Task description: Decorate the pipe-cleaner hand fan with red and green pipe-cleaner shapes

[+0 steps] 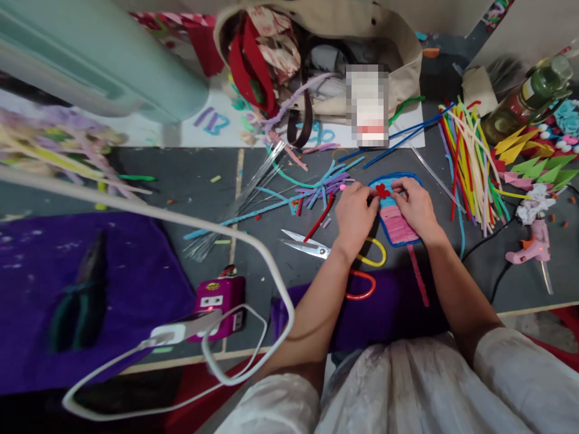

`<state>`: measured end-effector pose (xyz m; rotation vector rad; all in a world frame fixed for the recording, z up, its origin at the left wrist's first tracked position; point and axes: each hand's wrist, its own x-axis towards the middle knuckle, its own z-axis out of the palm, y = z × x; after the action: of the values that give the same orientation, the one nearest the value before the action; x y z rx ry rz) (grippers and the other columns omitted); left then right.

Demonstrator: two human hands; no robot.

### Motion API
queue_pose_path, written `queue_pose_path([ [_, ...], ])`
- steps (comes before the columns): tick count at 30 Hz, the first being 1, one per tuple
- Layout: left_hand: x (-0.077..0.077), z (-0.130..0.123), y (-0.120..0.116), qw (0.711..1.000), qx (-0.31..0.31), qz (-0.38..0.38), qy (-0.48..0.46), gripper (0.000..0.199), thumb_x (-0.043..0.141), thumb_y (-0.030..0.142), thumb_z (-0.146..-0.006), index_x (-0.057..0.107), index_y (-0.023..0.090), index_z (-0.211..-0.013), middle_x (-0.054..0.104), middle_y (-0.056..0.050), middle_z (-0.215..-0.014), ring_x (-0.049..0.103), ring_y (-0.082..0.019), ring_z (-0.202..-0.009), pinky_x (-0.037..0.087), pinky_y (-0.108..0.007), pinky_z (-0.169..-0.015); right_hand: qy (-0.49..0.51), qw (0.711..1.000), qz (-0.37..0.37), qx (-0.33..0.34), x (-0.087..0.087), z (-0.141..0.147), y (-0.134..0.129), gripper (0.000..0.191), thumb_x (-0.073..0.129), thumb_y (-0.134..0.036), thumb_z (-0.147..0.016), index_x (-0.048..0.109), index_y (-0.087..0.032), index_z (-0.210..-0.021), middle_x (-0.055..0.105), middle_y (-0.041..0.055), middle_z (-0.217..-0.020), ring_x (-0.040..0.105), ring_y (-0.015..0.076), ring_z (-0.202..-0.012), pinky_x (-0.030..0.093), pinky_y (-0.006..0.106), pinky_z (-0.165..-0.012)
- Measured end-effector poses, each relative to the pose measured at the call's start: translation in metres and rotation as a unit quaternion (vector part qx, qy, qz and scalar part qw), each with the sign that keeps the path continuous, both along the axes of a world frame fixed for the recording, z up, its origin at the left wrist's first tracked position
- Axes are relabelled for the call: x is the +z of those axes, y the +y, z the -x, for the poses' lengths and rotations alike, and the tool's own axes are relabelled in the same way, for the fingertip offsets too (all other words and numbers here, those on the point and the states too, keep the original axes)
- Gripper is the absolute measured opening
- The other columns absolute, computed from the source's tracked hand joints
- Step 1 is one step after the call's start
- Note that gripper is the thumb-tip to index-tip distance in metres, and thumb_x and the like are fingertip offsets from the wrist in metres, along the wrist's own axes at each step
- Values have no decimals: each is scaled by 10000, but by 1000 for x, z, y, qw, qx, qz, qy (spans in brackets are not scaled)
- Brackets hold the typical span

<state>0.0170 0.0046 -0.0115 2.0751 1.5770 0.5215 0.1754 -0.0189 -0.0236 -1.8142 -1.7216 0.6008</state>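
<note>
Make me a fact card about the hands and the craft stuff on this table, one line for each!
Left hand: fingertips beside the red flower
Right hand: fingertips on its other side
Craft piece: blue and pink, with a pink stick
Scissors: open, partly hidden by the left arm
Fuzzy sticks: many colours
Glue gun: pink
Pliers: on purple cloth

Grey tabletop (176,187) — scraps (216,179) scattered. Open scissors (321,250) noted near centre; purple socket block (234,294) near front edge. Purple cloth (140,271) laid at left. Pipe-cleaner bundle (473,166), pink glue gun (539,241) seen at right — white paper (154,135) along back.
</note>
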Motion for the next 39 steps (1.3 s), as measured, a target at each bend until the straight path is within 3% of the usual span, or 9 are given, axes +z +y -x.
queue_pose_path([
  [3, 0, 0, 0, 1000, -3, -6, 2, 170, 539, 246, -915, 698, 186, -908, 655, -75, -946, 598, -228, -966, 456, -343, -846, -2, 1000, 4, 13, 1, 0, 0, 179, 540, -223, -905, 675, -214, -1022, 674, 53, -995, 596, 172, -788, 475, 303, -763],
  [10, -5, 1, 1, 1000, -4, -8, -8, 136, 568, 231, -886, 698, 192, -902, 660, -65, -930, 608, -221, -945, 459, -336, -837, -55, 998, -3, 2, -4, 7, 0, 241, 477, -267, -937, 706, -251, -1010, 669, 56, -1027, 612, 208, -914, 463, 317, -757],
  [26, -10, 1, 2, 1000, -17, -12, 11, 147, 541, 229, -888, 685, 199, -904, 648, -68, -936, 602, -226, -944, 447, -336, -815, -93, 996, 12, 5, -3, 12, 0, 277, 431, -268, -966, 700, -253, -1031, 659, 60, -1026, 598, 198, -837, 413, 290, -643],
  [39, -8, -1, -2, 1000, -8, -14, 17, 163, 529, 236, -901, 684, 199, -933, 645, -68, -956, 604, -223, -947, 446, -325, -804, -91, 996, 6, -10, -7, 12, 1, 257, 446, -279, -959, 692, -246, -1023, 655, 63, -1024, 592, 197, -842, 413, 282, -646],
])
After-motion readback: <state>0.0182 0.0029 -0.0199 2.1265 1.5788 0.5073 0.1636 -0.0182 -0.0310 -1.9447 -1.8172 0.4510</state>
